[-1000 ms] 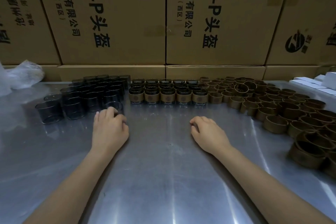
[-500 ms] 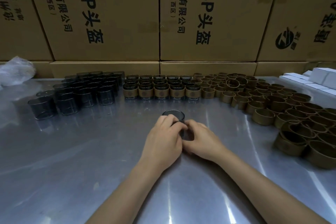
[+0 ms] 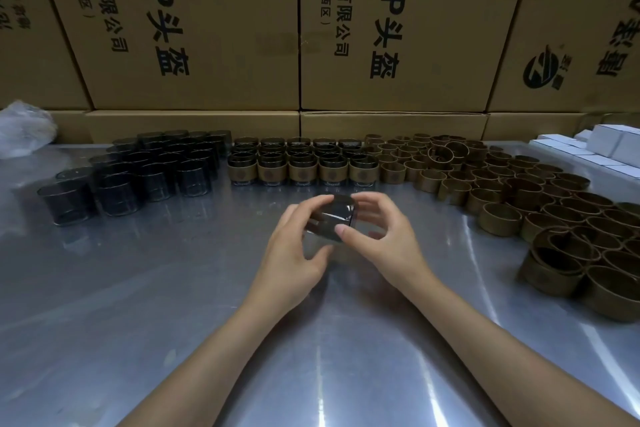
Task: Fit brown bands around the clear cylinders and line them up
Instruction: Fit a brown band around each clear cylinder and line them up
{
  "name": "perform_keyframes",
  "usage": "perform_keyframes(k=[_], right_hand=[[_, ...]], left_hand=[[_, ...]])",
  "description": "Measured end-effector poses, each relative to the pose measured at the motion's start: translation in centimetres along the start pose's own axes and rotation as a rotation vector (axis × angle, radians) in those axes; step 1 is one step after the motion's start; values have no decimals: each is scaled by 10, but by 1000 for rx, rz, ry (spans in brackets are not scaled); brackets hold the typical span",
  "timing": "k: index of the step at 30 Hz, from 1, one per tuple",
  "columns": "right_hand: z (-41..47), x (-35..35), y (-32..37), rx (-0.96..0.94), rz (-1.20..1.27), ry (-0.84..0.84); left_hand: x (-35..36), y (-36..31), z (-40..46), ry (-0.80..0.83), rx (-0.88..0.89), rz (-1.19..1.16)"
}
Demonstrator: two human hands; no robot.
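A clear, dark-tinted cylinder (image 3: 332,217) is tilted on its side above the metal table (image 3: 138,288), held between both hands. My left hand (image 3: 294,246) grips its left end. My right hand (image 3: 381,236) curls round its right end, thumb on the near wall. No band shows on it. Bare cylinders (image 3: 138,173) stand in a cluster at the back left. Banded cylinders (image 3: 301,166) stand in rows at the back centre. Loose brown bands (image 3: 502,191) spread across the back right and right edge.
Large cardboard boxes (image 3: 214,28) wall off the back of the table. A crumpled plastic bag (image 3: 24,128) lies at the far left. White boxes (image 3: 609,146) sit at the far right.
My left hand took a bare cylinder from the left cluster and brought it to the centre. Both hands have since lifted it off the table and tipped it sideways.
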State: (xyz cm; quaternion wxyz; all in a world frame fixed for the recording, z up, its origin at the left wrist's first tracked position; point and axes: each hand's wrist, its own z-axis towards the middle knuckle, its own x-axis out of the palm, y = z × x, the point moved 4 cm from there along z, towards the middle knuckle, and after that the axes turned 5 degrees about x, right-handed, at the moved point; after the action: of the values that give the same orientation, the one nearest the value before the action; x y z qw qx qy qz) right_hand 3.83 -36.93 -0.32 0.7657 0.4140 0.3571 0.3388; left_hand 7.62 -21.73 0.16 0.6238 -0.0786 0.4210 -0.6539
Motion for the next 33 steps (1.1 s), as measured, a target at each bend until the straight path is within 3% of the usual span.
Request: perform_keyframes(k=[5,14,21,24,26,28,30,33], right_hand=[[-5,-1,10,-84,2,-97],[-8,6,12,-99,-200,-4],[-2,12,-1,9,-191,102],[3,-3,2,18,-158,18],[12,-30,2,4,-330,-175],[18,-62,-4,85,-650,-300],[18,-87,-18,259,-893,-296],[13,-103,-33,466,-1032,-253]], left_hand=[[-4,1,1,-77,37,146],[5,16,-1,128,-176,52],[8,20,-3,190,-211,94],[7,20,-3,187,-235,66],[6,19,-2,180,-254,56],[5,18,-2,176,-259,54],[5,18,-2,173,-260,59],[5,17,-2,171,-264,67]])
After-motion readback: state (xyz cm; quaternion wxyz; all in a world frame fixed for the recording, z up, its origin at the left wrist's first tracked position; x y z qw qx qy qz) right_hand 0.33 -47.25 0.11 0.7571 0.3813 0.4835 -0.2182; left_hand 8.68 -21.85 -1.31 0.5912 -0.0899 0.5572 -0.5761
